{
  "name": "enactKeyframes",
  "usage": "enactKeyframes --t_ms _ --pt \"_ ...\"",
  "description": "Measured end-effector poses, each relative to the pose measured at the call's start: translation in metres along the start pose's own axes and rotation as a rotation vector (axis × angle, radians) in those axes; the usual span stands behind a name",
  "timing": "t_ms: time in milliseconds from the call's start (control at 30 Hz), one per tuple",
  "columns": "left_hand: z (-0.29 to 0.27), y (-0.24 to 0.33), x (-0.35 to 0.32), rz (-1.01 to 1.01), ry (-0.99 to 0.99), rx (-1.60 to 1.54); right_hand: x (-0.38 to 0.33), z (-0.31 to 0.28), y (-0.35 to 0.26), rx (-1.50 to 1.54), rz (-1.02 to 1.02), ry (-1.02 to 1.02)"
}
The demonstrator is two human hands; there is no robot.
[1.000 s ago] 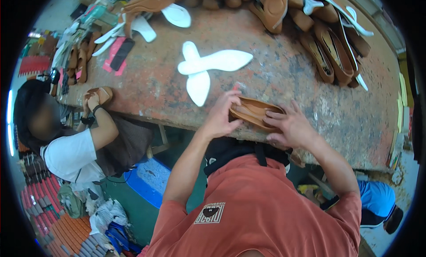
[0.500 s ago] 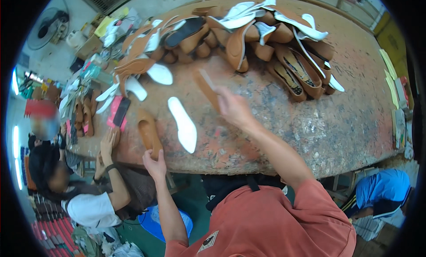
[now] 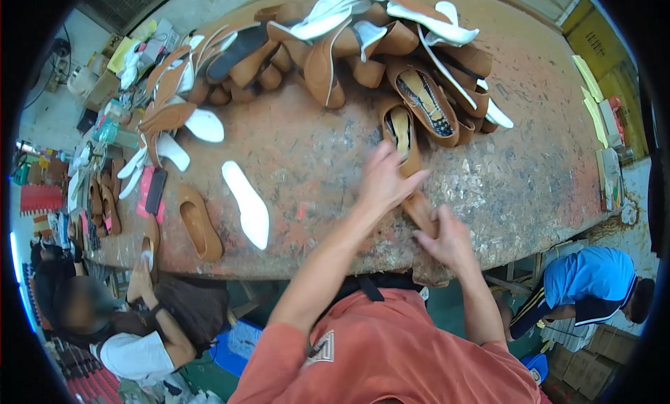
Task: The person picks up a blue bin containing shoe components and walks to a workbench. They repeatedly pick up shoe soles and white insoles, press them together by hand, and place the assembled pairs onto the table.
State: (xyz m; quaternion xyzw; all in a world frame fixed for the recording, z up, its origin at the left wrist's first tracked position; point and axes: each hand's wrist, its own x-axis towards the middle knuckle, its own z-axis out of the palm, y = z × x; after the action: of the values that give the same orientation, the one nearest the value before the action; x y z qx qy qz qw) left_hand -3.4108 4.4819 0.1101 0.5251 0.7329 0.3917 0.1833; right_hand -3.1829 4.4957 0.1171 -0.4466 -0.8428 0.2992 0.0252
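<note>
- Gripping a tan shoe (image 3: pixel 412 174) at the near edge of the worktop (image 3: pixel 537 174), the left hand (image 3: pixel 385 179) lies spread over its middle.
- Right hand (image 3: pixel 447 238) clamps the shoe's near end, just beside the left.
- Brown shoes and white soles sit heaped in a pile (image 3: pixel 363 48) at the far side.
- One white insole (image 3: pixel 246 203) lies beside a single tan shoe upper (image 3: pixel 199 222), well to the left.
- Another person (image 3: pixel 118 320) sits below the worktop's left edge.
</note>
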Motion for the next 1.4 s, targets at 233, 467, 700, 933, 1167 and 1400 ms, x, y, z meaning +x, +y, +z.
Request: enactKeyframes --t_ms 233,467,700,933,1167,1400 --pt "-0.100 -0.074 -0.205 -0.026 0.066 -0.058 0.001 -0.031 0.029 0.681 -0.185 0.101" --pt "-0.118 -0.057 -0.220 -0.142 0.199 0.070 0.061 -0.007 -0.068 0.014 -0.931 -0.291" --pt "-0.120 -0.033 -0.219 -0.429 0.179 -0.007 0.080 0.058 -0.106 -0.025 -1.141 -0.448" --pt "-0.125 -0.026 -0.215 -0.527 0.119 0.004 0.073 0.081 -0.116 -0.185 -1.127 -0.458" --pt "-0.134 -0.023 -0.211 -0.150 0.043 0.304 0.073 0.087 -0.113 -0.222 -1.175 -0.346" --pt "-0.125 -0.065 -0.222 -0.001 -0.173 0.509 0.049 0.029 -0.093 0.191 -0.581 0.153"
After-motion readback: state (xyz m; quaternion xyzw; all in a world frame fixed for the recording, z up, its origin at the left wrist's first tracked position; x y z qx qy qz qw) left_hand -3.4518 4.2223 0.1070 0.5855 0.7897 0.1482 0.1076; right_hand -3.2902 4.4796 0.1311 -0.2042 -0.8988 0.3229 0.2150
